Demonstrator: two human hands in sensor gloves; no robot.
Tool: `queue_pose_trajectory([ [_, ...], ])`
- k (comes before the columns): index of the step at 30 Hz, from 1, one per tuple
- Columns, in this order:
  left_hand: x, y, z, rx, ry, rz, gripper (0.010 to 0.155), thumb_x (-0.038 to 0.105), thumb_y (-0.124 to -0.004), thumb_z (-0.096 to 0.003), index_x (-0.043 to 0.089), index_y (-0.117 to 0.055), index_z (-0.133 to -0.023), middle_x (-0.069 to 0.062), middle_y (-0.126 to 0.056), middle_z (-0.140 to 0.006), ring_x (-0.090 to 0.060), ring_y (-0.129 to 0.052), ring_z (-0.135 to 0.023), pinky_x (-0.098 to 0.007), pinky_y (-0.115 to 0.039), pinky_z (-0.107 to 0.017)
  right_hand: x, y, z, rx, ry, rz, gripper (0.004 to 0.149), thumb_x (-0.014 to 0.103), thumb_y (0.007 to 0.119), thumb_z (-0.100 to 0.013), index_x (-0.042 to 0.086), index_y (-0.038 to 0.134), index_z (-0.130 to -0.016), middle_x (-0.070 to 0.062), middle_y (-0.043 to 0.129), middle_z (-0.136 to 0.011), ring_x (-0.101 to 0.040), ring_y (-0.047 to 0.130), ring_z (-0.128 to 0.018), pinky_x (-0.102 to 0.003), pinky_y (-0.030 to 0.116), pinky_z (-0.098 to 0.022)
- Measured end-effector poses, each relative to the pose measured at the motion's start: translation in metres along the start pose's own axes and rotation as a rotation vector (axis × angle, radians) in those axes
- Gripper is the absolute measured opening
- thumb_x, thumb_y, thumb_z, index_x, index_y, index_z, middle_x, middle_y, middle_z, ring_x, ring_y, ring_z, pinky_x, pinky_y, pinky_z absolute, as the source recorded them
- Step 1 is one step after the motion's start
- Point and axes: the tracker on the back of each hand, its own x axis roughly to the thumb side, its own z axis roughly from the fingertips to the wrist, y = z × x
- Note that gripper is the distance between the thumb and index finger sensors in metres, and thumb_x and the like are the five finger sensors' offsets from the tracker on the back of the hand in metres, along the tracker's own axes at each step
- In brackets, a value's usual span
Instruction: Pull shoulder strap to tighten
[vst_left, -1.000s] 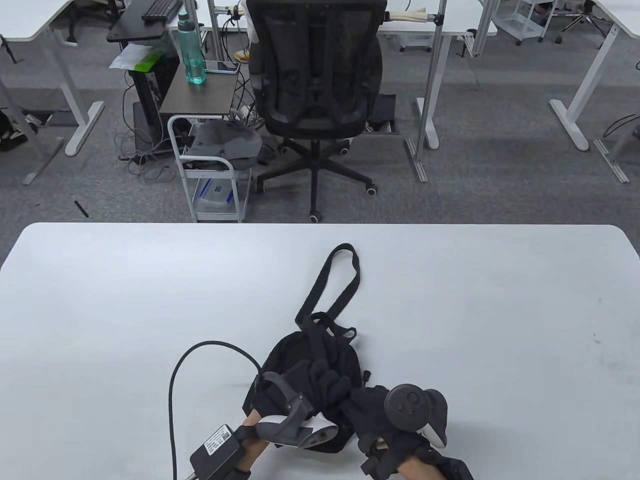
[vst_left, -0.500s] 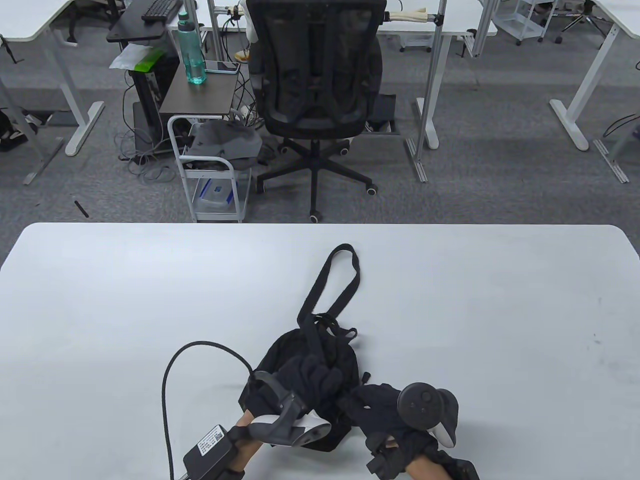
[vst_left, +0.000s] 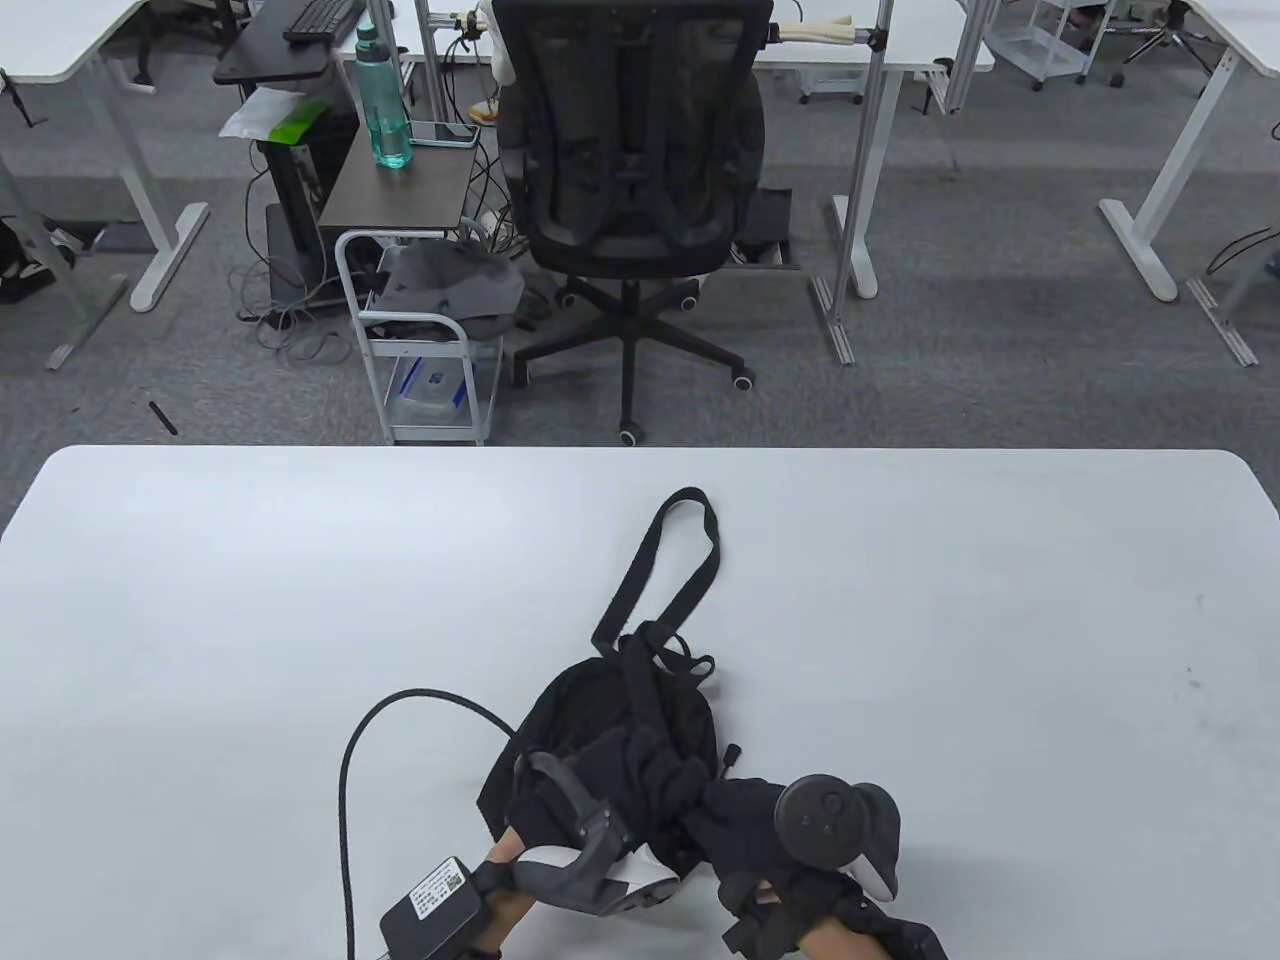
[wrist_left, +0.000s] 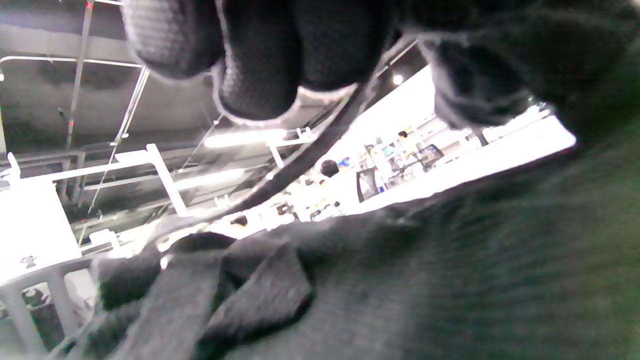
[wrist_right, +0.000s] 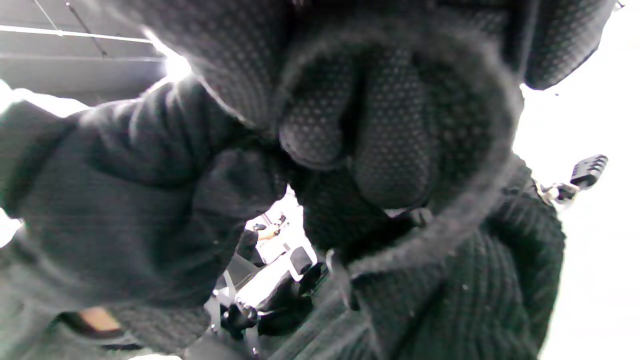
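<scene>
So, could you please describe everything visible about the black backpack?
The black backpack is small, of soft ribbed-looking fabric, and lies slumped on the white table near its front edge. One long webbing strap loops away across the table. The left hand rests on its body, with the right hand at its right side.

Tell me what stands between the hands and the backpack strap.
Nothing visible does. Both the left hand and the right hand are already on the black backpack; its long strap loop lies free on the table.
</scene>
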Motion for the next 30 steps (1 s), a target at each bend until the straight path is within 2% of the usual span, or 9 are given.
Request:
queue_pose_trajectory([
  [6, -0.019, 0.008, 0.007, -0.048, 0.066, 0.032, 0.065, 0.044, -0.052, -0.0305, 0.034, -0.054, -0.094, 0.01, -0.087, -0.072, -0.019, -0.09, -0.076, -0.039, -0.078, -0.057, -0.004, -0.004, 0.001, 0.01, 0.007, -0.008, 0.036, 0.033, 0.083, -0.043, 0.004, 0.1, -0.057, -0.015, 0.108, -0.058, -0.041, 0.104, -0.052, -0.061, 0.074, -0.051],
  [10, -0.013, 0.005, 0.008, -0.054, 0.069, 0.004, 0.065, 0.044, -0.052, -0.031, 0.033, -0.054, -0.095, 0.011, -0.087, -0.072, -0.018, -0.09, -0.076, -0.039, -0.078, -0.058, -0.006, -0.005, 0.0, 0.016, 0.011, -0.014, 0.036, 0.033, 0.084, -0.043, 0.005, 0.1, -0.057, -0.015, 0.108, -0.058, -0.041, 0.104, -0.052, -0.062, 0.073, -0.052],
  [13, -0.007, 0.007, 0.008, -0.015, 0.066, -0.035, 0.064, 0.043, -0.053, -0.0316, 0.03, -0.056, -0.094, 0.01, -0.089, -0.07, -0.018, -0.093, -0.073, -0.038, -0.08, -0.056, -0.011, -0.008, 0.001, -0.001, 0.01, -0.028, 0.037, 0.036, 0.084, -0.043, 0.007, 0.099, -0.06, -0.016, 0.107, -0.061, -0.042, 0.103, -0.054, -0.063, 0.071, -0.052],
  [15, -0.002, 0.018, 0.011, 0.029, 0.066, 0.001, 0.064, 0.044, -0.054, -0.0316, 0.03, -0.058, -0.094, 0.011, -0.09, -0.069, -0.017, -0.094, -0.071, -0.037, -0.081, -0.055, -0.012, -0.01, 0.003, 0.0, 0.015, -0.057, 0.041, 0.039, 0.083, -0.043, 0.007, 0.097, -0.066, -0.018, 0.104, -0.066, -0.044, 0.101, -0.057, -0.064, 0.07, -0.053],
  [19, 0.015, 0.042, 0.01, 0.087, 0.032, -0.013, 0.064, 0.044, -0.056, -0.0315, 0.028, -0.06, -0.093, 0.01, -0.092, -0.067, -0.017, -0.098, -0.064, -0.037, -0.083, -0.05, -0.007, -0.007, 0.003, 0.02, -0.013, -0.086, 0.048, 0.045, 0.08, -0.044, 0.006, 0.096, -0.068, -0.02, 0.103, -0.067, -0.045, 0.1, -0.058, -0.064, 0.069, -0.053],
  [22, 0.024, 0.054, 0.009, 0.095, 0.015, -0.069, 0.064, 0.045, -0.057, -0.0311, 0.027, -0.061, -0.092, 0.01, -0.094, -0.065, -0.014, -0.102, -0.055, -0.033, -0.087, -0.044, -0.003, -0.006, 0.004, 0.0, -0.025, -0.05, 0.043, 0.04, 0.08, -0.044, 0.005, 0.097, -0.062, -0.018, 0.106, -0.062, -0.043, 0.103, -0.053, -0.063, 0.071, -0.052],
  [24, 0.025, 0.053, 0.009, 0.098, 0.007, -0.057, 0.064, 0.045, -0.056, -0.0313, 0.026, -0.061, -0.092, 0.01, -0.094, -0.066, -0.01, -0.105, -0.048, -0.031, -0.089, -0.038, -0.003, -0.007, 0.004, -0.005, -0.023, -0.057, 0.038, 0.038, 0.082, -0.043, 0.006, 0.098, -0.059, -0.016, 0.108, -0.058, -0.041, 0.105, -0.049, -0.061, 0.073, -0.051],
  [27, 0.024, 0.06, 0.008, 0.064, 0.017, -0.023, 0.064, 0.045, -0.056, -0.0312, 0.027, -0.06, -0.093, 0.01, -0.094, -0.067, -0.011, -0.106, -0.044, -0.031, -0.09, -0.036, -0.004, -0.005, 0.002, 0.002, -0.013, -0.063, 0.037, 0.035, 0.082, -0.043, 0.005, 0.099, -0.057, -0.016, 0.109, -0.054, -0.04, 0.106, -0.046, -0.06, 0.076, -0.05],
  [30, 0.02, 0.056, 0.007, 0.036, 0.004, -0.016, 0.064, 0.045, -0.052, -0.0308, 0.031, -0.054, -0.094, 0.011, -0.094, -0.064, -0.011, -0.105, -0.042, -0.032, -0.089, -0.035, -0.004, -0.003, 0.001, 0.03, -0.004, -0.051, 0.037, 0.034, 0.082, -0.043, 0.004, 0.1, -0.055, -0.015, 0.109, -0.051, -0.04, 0.107, -0.044, -0.059, 0.077, -0.049],
])
